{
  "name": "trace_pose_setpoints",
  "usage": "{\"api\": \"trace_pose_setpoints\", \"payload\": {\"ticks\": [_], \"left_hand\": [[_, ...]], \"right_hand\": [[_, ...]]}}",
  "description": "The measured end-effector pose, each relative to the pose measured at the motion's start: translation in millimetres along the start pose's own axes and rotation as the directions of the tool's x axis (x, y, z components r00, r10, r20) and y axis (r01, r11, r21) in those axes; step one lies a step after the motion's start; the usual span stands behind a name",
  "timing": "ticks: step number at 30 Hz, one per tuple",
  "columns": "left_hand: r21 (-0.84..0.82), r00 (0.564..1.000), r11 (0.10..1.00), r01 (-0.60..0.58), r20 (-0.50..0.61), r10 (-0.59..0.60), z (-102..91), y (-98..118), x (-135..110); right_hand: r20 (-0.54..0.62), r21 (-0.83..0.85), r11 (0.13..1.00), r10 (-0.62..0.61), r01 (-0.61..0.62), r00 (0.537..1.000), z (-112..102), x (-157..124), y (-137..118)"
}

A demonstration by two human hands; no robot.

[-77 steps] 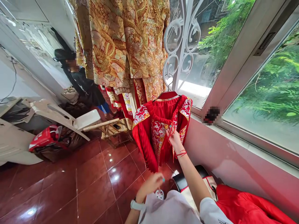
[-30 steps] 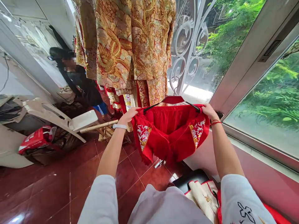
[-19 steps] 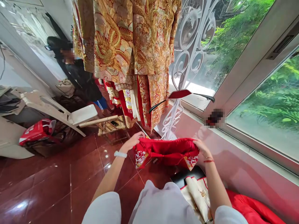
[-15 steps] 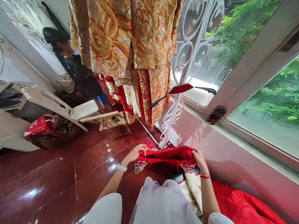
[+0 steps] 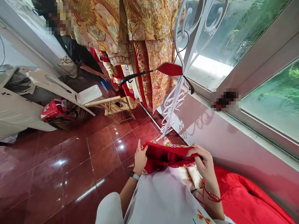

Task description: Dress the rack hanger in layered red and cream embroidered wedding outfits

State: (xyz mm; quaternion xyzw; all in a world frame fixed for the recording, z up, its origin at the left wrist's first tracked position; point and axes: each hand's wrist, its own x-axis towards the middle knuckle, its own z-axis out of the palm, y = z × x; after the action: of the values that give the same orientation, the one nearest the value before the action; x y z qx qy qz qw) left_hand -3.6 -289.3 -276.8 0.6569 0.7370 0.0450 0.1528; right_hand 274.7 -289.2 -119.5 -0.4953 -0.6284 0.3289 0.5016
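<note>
A red embroidered garment (image 5: 168, 155) is stretched between my hands in front of my waist, its long opening facing up. My left hand (image 5: 140, 158) grips the left end of its edge, thumb inside, with one fingertip pointing up. At the right end, my right hand (image 5: 204, 160) has its fingers closed over the edge. White and coloured embroidery shows along the far rim. The lower part of the garment is hidden behind my white top (image 5: 161, 196).
Gold embroidered robes (image 5: 151, 25) hang ahead beside a white scrolled metal stand (image 5: 179, 74). A bamboo stool (image 5: 119, 105), white chair (image 5: 90, 95) and red bag (image 5: 54, 110) stand left. Red cloth (image 5: 245, 196) lies right, by the window wall. A person in black (image 5: 77, 51) is at far left.
Both hands have drawn the garment closer to my body, and its opening is wider. My left hand has turned upright. The view has tilted down, and the person's arm has lowered.
</note>
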Motion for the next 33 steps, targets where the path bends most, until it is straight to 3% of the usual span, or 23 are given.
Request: {"api": "trace_pose_setpoints", "payload": {"ticks": [4,8,11,14,15,17,19,20,23,25,27,29,33], "left_hand": [[0.047,0.966,0.979,0.2,-0.174,-0.189,24.5,10,-8],[0.048,0.96,0.971,0.234,-0.168,-0.223,36.1,-3,-16],[0.076,0.987,0.987,0.145,-0.08,-0.139,33.0,-20,-22],[0.1,0.994,0.993,-0.06,0.093,0.05,25.2,-33,-25],[0.083,0.975,0.984,-0.154,0.176,0.138,23.3,-36,-26],[0.009,0.896,0.949,-0.316,0.332,0.295,22.8,-39,-27],[-0.063,0.84,0.931,-0.36,0.413,0.353,27.5,-38,-25],[-0.081,0.848,0.941,-0.327,0.414,0.33,31.3,-35,-23],[-0.078,0.951,0.995,-0.069,0.295,0.09,43.2,-23,-12],[-0.092,0.979,0.995,0.039,0.205,-0.02,44.7,-18,1],[-0.106,0.987,0.994,0.025,0.16,-0.007,34.8,-23,16],[-0.093,0.985,0.995,-0.045,0.164,0.06,11.8,-37,35],[0.043,0.948,0.971,-0.234,0.231,0.218,-61.9,-69,73]], "right_hand": [[0.043,0.075,0.995,-0.074,0.07,0.996,-16,-6,-19],[-0.034,0.089,0.996,0.008,-0.005,0.999,-31,-11,-6],[-0.05,0.122,0.992,0.03,-0.024,0.998,-42,-9,11],[0.027,0.134,0.991,0.005,-0.009,1.0,-51,-4,20],[0.054,0.129,0.992,-0.002,-0.005,0.999,-53,-3,21],[0.078,0.117,0.993,-0.009,0.0,0.997,-55,-4,20],[0.074,0.108,0.994,0.002,-0.01,0.997,-53,-7,19],[0.068,0.103,0.994,0.017,-0.024,0.998,-50,-10,18],[0.048,0.049,0.996,0.073,-0.075,0.996,-42,-16,19],[0.022,-0.029,0.997,0.076,-0.075,0.997,-39,-15,22],[0.052,-0.149,0.988,0.044,-0.036,0.998,-42,-7,29],[0.201,-0.3,0.952,0.007,0.055,0.979,-51,5,37],[0.575,-0.557,0.756,0.055,0.342,0.816,-72,30,53]]}}
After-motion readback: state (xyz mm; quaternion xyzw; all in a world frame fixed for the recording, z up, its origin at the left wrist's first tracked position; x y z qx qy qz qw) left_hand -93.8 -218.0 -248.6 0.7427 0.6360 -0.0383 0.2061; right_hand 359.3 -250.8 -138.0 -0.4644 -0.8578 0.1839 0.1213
